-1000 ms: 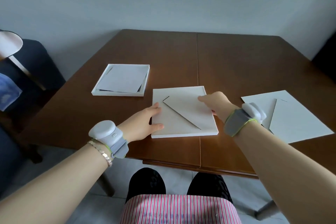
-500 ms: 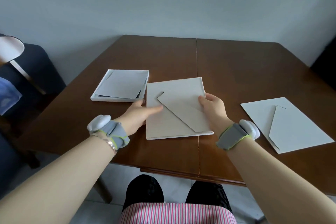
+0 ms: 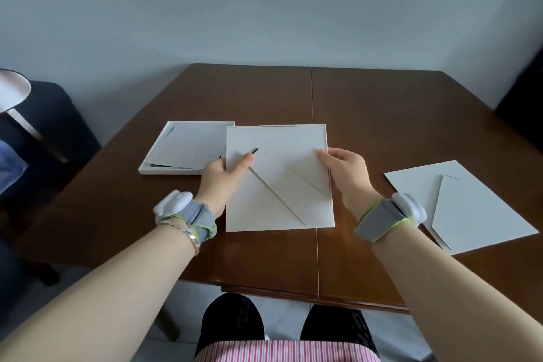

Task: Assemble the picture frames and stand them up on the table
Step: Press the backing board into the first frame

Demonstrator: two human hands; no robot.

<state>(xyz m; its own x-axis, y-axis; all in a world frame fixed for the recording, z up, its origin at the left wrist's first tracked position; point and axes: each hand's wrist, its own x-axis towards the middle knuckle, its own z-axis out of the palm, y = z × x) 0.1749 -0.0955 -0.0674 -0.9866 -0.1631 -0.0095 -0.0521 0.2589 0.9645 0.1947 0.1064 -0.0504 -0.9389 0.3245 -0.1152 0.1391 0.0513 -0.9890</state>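
A white picture frame (image 3: 279, 138) is held in front of me, back side toward me, tilted up off the brown table (image 3: 396, 114). Its grey backing board carries a triangular stand flap (image 3: 293, 182). My left hand (image 3: 223, 179) grips the frame's left edge, thumb on the flap's upper tip. My right hand (image 3: 348, 173) grips the right edge. A second white frame (image 3: 164, 156) lies flat at the left with a loose grey backing board (image 3: 194, 144) inside it. A separate backing board (image 3: 458, 203) with its own flap lies flat at the right.
A dark blue chair (image 3: 50, 126) stands left of the table, with a white lamp shade (image 3: 11, 91) over it. The wall runs close behind the table's far edge. My knees sit under the near edge.
Both hands have lifted the middle frame from lying flat and tilted it upright toward me. It now overlaps the left frame's right edge in view.
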